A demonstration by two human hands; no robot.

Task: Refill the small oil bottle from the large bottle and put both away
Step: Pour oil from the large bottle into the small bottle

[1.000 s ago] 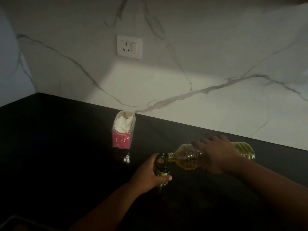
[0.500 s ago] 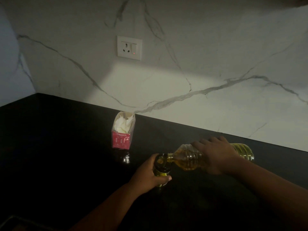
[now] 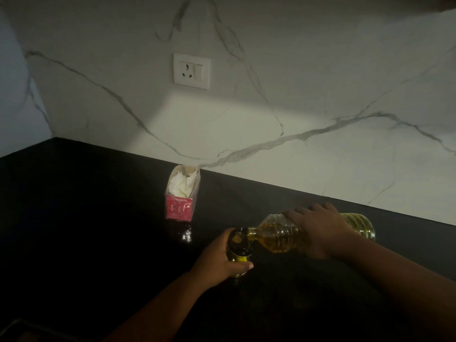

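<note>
Lower centre of the frame, on the black counter: left hand wrapped round the small oil bottle, thumb across its front, fingers curled behind. Bottle stands upright on the counter, mouth open at top, yellow oil visible inside; fill level hard to tell in the dim light.

Right of it, right hand grips the large bottle from above, round its ribbed mid-section. Large bottle lies nearly horizontal, base toward the right of the frame, neck pointing left w/ its open mouth right at the small bottle's rim, touching or just over it, can't tell which. Oil pooled along the lower side of the large bottle & up into the neck.

Upper left of the bottles, centre frame: open pink carton w/ white stuff inside, standing near the back edge of the counter, apart from both bottles. Behind: white marble wall w/ grey veins; socket plate w/ switch, upper centre.
</note>
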